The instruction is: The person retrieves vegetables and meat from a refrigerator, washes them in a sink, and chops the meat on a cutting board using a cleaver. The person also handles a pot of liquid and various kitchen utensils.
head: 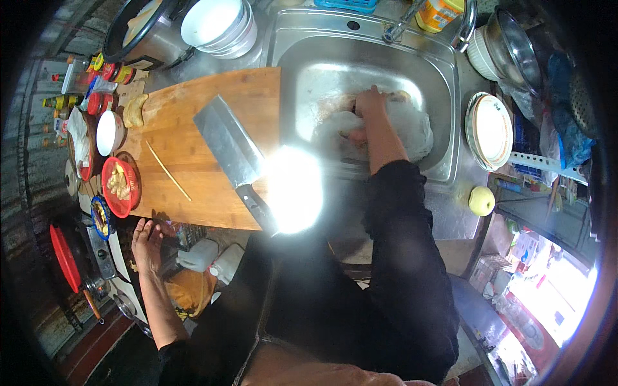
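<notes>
My right hand [371, 102] reaches down into the stainless steel sink [299, 62], its fingers bent over a translucent plastic bag [410, 132] with pinkish and yellowish contents. Whether the fingers grip the bag or something in it is hidden. Beyond the near edge of the wooden cutting board [183, 116], at left, my left hand [146, 241] is raised with fingers loosely apart and nothing in it. A cleaver [229, 140] with a black handle lies diagonally on the board, partly lost in a bright glare. A thin yellowish stick [168, 170] lies there too.
A red basket [120, 187] with pale pieces and a white bowl [109, 133] stand at the board's left edge. Stacked bowls [219, 29] and a large pot [145, 36] are behind it. Plates [490, 131] and a yellow-green apple-like fruit [481, 201] sit right of the sink.
</notes>
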